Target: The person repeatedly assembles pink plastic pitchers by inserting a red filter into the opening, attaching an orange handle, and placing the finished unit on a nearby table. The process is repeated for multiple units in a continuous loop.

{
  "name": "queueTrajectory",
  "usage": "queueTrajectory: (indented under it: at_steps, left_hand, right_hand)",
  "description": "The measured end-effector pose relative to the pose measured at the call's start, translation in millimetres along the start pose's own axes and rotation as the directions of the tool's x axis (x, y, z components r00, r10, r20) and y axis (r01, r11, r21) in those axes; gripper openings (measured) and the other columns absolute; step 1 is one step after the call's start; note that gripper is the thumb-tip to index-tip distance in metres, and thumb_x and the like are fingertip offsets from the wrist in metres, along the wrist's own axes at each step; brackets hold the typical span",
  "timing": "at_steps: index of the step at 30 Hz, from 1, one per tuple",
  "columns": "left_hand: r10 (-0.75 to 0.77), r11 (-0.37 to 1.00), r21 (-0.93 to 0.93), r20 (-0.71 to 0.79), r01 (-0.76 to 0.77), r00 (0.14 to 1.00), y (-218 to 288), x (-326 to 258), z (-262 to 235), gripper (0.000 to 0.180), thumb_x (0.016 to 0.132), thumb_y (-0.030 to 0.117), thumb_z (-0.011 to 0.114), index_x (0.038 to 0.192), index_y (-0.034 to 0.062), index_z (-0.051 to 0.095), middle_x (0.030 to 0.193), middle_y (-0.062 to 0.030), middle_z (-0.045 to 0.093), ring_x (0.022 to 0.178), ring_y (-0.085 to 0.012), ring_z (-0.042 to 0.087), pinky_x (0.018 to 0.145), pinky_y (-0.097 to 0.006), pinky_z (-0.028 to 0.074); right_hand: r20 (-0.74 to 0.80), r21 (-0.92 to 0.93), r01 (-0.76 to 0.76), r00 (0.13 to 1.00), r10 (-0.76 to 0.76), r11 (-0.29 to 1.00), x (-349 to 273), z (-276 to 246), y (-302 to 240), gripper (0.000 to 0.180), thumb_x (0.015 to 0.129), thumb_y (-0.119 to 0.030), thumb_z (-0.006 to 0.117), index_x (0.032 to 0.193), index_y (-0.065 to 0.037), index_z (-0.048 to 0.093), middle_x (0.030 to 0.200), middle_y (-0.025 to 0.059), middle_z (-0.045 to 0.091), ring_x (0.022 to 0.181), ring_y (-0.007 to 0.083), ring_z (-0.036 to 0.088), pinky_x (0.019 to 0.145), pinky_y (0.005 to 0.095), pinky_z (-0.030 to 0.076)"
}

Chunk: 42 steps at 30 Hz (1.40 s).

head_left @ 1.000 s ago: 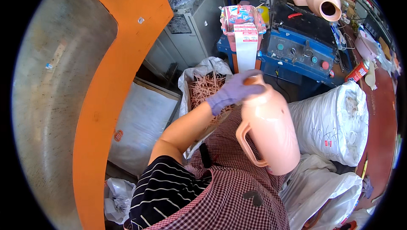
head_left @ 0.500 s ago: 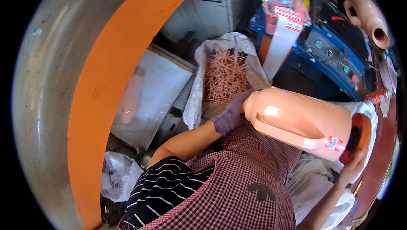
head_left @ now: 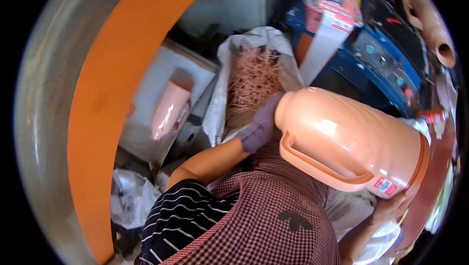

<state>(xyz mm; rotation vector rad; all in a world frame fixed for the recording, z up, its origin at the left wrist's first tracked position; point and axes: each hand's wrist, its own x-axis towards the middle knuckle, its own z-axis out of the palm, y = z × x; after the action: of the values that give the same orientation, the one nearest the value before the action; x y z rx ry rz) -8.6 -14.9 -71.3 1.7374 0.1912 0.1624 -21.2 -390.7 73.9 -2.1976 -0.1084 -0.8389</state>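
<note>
A glossy peach plastic vacuum flask shell [head_left: 337, 118] lies sideways before my apron, its loop handle toward me and a small red-and-white sticker near its bottom end. My left hand [head_left: 261, 124], in a purple glove, is closed around the narrow neck end; its fingertips are hidden behind the neck. At the wide end sits a darker orange base cap [head_left: 422, 165], up against the shell's rim. My bare right hand [head_left: 392, 208] grips that cap from below, some of its fingers out of sight behind it.
Beyond my left hand stands a white sack [head_left: 222, 77] of thin pink plastic strips [head_left: 254, 77]. A blue machine panel with buttons [head_left: 386, 62] is at the right. Another peach shell [head_left: 432, 25] lies far right; a pink one [head_left: 171, 108] shows at the left, beside a large orange curved guard [head_left: 105, 104].
The base cap, earlier tilted away with a dark gap showing, now meets the shell's wide end. The shell has turned slightly, showing more of its handle. A pink shell has appeared clearly at the left.
</note>
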Motion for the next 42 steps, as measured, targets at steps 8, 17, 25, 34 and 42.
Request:
queueTrajectory:
  at_steps: [8,17,25,34,42]
  left_hand:
    - [0.195,0.969,-0.178,0.139,-0.170,0.971,60.9,11.7,7.3,0.033,0.097,0.019,0.055,0.126,0.0034,0.052,0.126,-0.0122,0.058,0.115,-0.0218,0.057,0.097,-0.036,0.047]
    - [0.076,0.931,-0.298,0.723,0.211,0.687,38.6,44.4,29.7,0.051,0.099,0.031,0.052,0.141,0.0045,0.040,0.141,-0.0126,0.048,0.125,-0.0247,0.052,0.105,-0.040,0.043]
    - [0.011,0.962,-0.172,0.801,0.213,0.598,14.7,15.9,59.9,0.057,0.099,0.038,0.051,0.143,0.0046,0.038,0.143,-0.0132,0.047,0.126,-0.0263,0.051,0.107,-0.041,0.042]
    - [-0.157,0.763,-0.611,0.142,0.211,0.977,33.7,59.6,25.9,0.047,0.097,0.037,0.045,0.125,0.0006,0.057,0.125,-0.0135,0.061,0.116,-0.0231,0.056,0.099,-0.039,0.045]
    - [0.505,0.861,-0.164,0.171,-0.481,0.846,176.9,60.6,30.3,0.051,0.099,0.030,0.043,0.140,0.0005,0.040,0.140,-0.0201,0.048,0.121,-0.0353,0.054,0.097,-0.044,0.048]
  right_hand:
    - [0.048,0.115,-0.074,0.996,0.068,0.991,-12.6,28.1,15.9,0.043,0.092,-0.035,0.056,0.114,0.001,0.061,0.095,0.0179,0.060,0.084,0.0320,0.058,0.076,0.0400,0.048]
    - [0.135,0.006,0.443,0.888,-0.440,0.896,-8.4,-11.1,-35.8,0.058,0.087,-0.042,0.064,0.110,0.012,0.063,0.088,0.0165,0.057,0.075,0.0311,0.059,0.065,0.0390,0.050]
    - [0.163,0.195,0.776,0.577,-0.800,0.600,-1.0,-39.1,-57.6,0.046,0.087,-0.036,0.066,0.108,0.004,0.068,0.083,0.0098,0.054,0.069,0.0231,0.058,0.059,0.0363,0.053]
    - [-0.024,0.243,-0.329,0.938,0.345,0.912,-30.1,14.0,34.5,0.045,0.097,-0.034,0.054,0.111,0.009,0.063,0.090,0.0156,0.062,0.080,0.0241,0.059,0.073,0.0352,0.048]
    - [0.212,0.053,-0.818,0.569,0.794,0.572,-76.7,16.9,65.0,0.053,0.099,-0.045,0.047,0.110,0.003,0.066,0.105,0.0234,0.067,0.099,0.0343,0.064,0.090,0.0405,0.049]
